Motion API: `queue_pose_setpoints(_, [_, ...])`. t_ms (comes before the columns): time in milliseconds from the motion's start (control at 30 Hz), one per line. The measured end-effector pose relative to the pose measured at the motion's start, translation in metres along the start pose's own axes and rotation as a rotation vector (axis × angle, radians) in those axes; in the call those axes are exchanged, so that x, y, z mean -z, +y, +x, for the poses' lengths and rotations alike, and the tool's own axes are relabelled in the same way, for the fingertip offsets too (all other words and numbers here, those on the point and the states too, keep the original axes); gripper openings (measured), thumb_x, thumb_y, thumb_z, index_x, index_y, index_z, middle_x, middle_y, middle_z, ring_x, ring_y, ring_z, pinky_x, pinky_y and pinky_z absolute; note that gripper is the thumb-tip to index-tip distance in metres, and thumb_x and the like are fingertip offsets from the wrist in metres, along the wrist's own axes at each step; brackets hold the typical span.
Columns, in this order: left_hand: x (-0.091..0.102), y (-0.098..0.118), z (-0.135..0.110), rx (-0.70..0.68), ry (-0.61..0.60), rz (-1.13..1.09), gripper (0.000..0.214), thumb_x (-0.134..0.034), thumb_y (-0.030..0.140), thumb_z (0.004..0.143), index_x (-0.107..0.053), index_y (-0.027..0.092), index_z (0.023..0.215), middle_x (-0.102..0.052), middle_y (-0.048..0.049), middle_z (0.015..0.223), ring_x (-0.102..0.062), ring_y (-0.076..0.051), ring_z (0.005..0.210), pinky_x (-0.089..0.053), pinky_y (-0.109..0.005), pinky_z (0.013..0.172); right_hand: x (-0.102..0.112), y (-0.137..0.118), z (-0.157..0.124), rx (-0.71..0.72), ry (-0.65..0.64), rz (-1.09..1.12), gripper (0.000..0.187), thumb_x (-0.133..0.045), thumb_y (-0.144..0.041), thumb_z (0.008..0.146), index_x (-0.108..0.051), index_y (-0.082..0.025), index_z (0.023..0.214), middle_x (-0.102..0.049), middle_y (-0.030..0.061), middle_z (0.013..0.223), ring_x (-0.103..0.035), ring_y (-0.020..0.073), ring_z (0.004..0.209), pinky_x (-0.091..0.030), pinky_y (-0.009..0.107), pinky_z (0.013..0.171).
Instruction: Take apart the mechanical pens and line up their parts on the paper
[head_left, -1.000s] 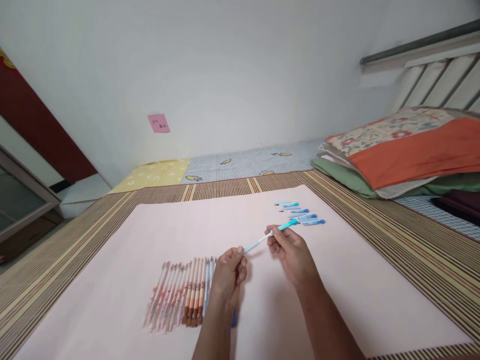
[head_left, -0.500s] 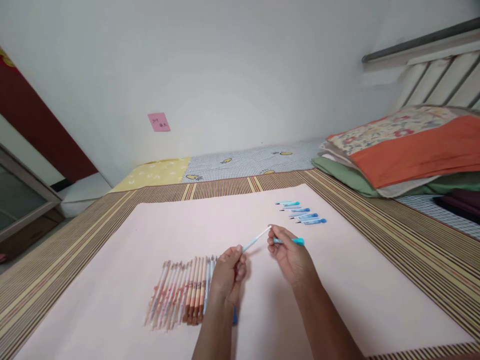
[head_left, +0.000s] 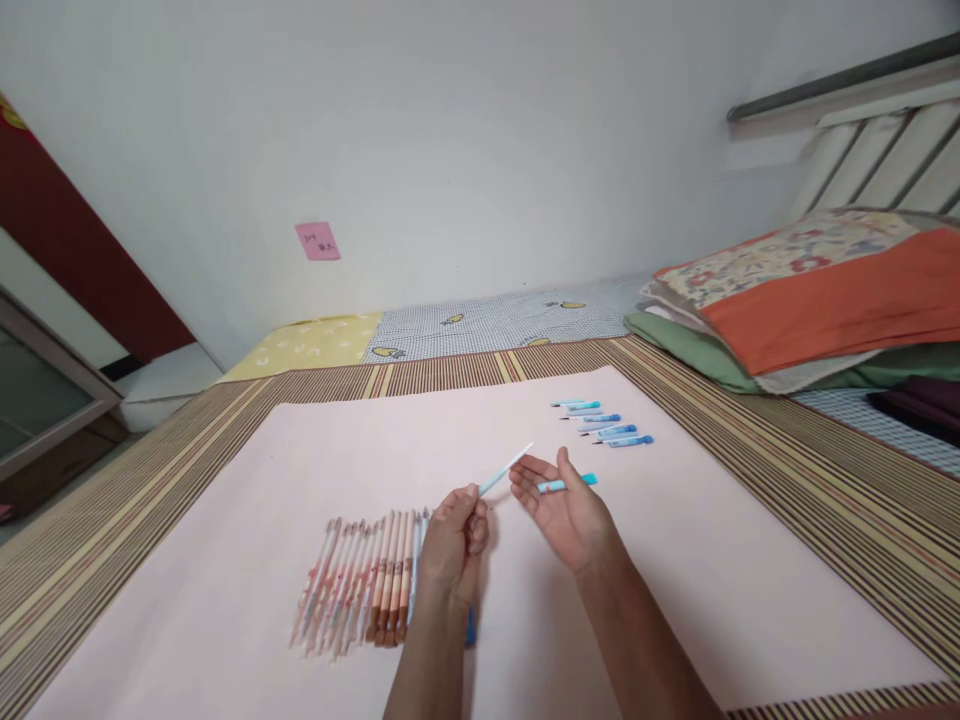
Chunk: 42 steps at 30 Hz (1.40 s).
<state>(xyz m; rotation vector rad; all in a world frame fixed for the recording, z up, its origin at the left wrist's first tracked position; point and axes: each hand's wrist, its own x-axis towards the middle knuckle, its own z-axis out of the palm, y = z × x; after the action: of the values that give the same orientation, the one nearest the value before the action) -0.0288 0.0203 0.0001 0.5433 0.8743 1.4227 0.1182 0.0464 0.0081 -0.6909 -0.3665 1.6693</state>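
Observation:
My left hand [head_left: 454,545] is closed on the lower end of a thin white pen refill [head_left: 505,470] that points up and to the right. My right hand [head_left: 564,505] lies palm up just right of the refill, fingers spread, with a turquoise pen tip piece [head_left: 566,484] resting across it. A row of several orange and pink pens [head_left: 360,586] lies left of my left hand on a pale pink sheet [head_left: 705,560]. Several blue pen tip pieces [head_left: 604,422] lie in a row further back on the right.
The pink sheet covers a striped woven mat [head_left: 825,480] on a bed. Folded blankets and a pillow [head_left: 810,300] are stacked at the back right. A white wall with a pink sticky note [head_left: 317,241] stands behind; a cabinet [head_left: 37,410] is at the far left.
The turquoise tip piece has come off the white refill. My right hand pulled it away, then turned palm up and opened. My left hand kept the refill.

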Motion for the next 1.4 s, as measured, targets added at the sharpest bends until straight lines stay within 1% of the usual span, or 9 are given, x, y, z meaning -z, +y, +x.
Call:
queue_pose_setpoints(167, [0.0,0.0,0.001,0.007,-0.004,-0.01,0.041,-0.087,0.039,0.064,-0.055,0.014,0.068,-0.057,0.0032,0.06,-0.034,0.0,0.039,-0.018,-0.015,0.036,0.012,-0.004,0.006,0.017,0.033,0.03,0.047,-0.068,-0.063,0.082,-0.074,-0.016,0.085,-0.074,0.0145,0.096,-0.069,0.024,0.099,-0.059,0.035,0.084])
queue_pose_setpoints(300, [-0.002,0.001,0.0,0.025,-0.017,-0.012,0.043,-0.089,0.04,0.061,-0.055,0.014,0.068,-0.057,0.0032,0.059,-0.034,0.0,0.039,-0.018,-0.015,0.036,0.018,-0.005,0.007,0.057,0.124,0.021,0.029,-0.081,-0.044,0.076,-0.073,-0.017,0.082,-0.071,0.0092,0.087,-0.067,0.0189,0.081,-0.059,0.03,0.068])
queue_pose_setpoints(433, [-0.003,0.0,-0.002,0.046,-0.007,-0.004,0.046,-0.092,0.04,0.056,-0.057,0.013,0.07,-0.058,0.0032,0.059,-0.036,0.0,0.04,-0.019,-0.014,0.037,0.013,-0.002,0.002,0.083,0.005,-0.123,0.028,-0.087,-0.033,0.067,-0.073,-0.016,0.084,-0.051,-0.004,0.062,-0.04,0.0061,0.048,-0.033,0.018,0.04])
queue_pose_setpoints(533, [-0.004,-0.001,-0.002,0.041,0.005,0.007,0.046,-0.093,0.039,0.055,-0.059,0.013,0.072,-0.059,0.0023,0.06,-0.041,-0.002,0.042,-0.023,-0.014,0.039,0.006,0.003,-0.002,0.072,-0.082,-0.272,0.034,-0.087,-0.038,0.066,-0.072,-0.015,0.086,-0.037,-0.0099,0.055,-0.024,0.0033,0.044,-0.017,0.018,0.039])
queue_pose_setpoints(633, [-0.005,-0.001,-0.002,0.052,-0.017,0.032,0.043,-0.092,0.037,0.056,-0.063,0.013,0.076,-0.062,0.0009,0.062,-0.047,-0.004,0.045,-0.029,-0.015,0.041,0.001,0.009,-0.002,0.115,-0.04,-0.403,0.039,-0.086,-0.047,0.066,-0.07,-0.015,0.081,-0.031,-0.0119,0.05,-0.019,0.0034,0.043,-0.011,0.02,0.042])
queue_pose_setpoints(800, [-0.006,-0.002,-0.002,0.064,-0.034,0.012,0.042,-0.092,0.029,0.056,-0.068,0.011,0.086,-0.067,-0.0027,0.066,-0.055,-0.007,0.051,-0.04,-0.017,0.046,0.0,0.009,-0.001,0.228,0.063,-0.456,0.043,-0.084,-0.054,0.064,-0.069,-0.015,0.077,-0.039,-0.0089,0.052,-0.023,0.0042,0.043,-0.012,0.024,0.043])
queue_pose_setpoints(1000, [-0.007,-0.002,-0.002,0.044,0.025,-0.043,0.038,-0.092,0.034,0.06,-0.064,0.012,0.071,-0.065,-0.0018,0.062,-0.052,-0.005,0.046,-0.038,-0.015,0.041,0.003,0.001,-0.001,0.342,0.097,-0.328,0.041,-0.082,-0.055,0.07,-0.071,-0.016,0.078,-0.046,-0.0055,0.057,-0.032,0.0054,0.045,-0.021,0.024,0.043])
queue_pose_setpoints(1267, [-0.004,-0.003,0.0,0.107,0.096,-0.186,0.031,-0.085,0.032,0.073,-0.063,0.01,0.072,-0.063,-0.0019,0.06,-0.049,-0.004,0.044,-0.036,-0.012,0.04,0.001,-0.002,-0.003,0.297,0.063,-0.194,0.036,-0.085,-0.049,0.07,-0.073,-0.016,0.078,-0.049,-0.0034,0.061,-0.037,0.0052,0.05,-0.029,0.021,0.044])
queue_pose_setpoints(1400, [-0.002,0.002,0.0,0.185,-0.06,-0.36,0.032,-0.073,0.034,0.086,-0.057,0.012,0.069,-0.048,0.0051,0.054,-0.033,-0.001,0.036,-0.023,-0.014,0.033,0.002,-0.004,-0.002,0.289,0.065,-0.109,0.035,-0.084,-0.048,0.071,-0.072,-0.016,0.077,-0.047,-0.0041,0.06,-0.037,0.0049,0.05,-0.03,0.019,0.043])
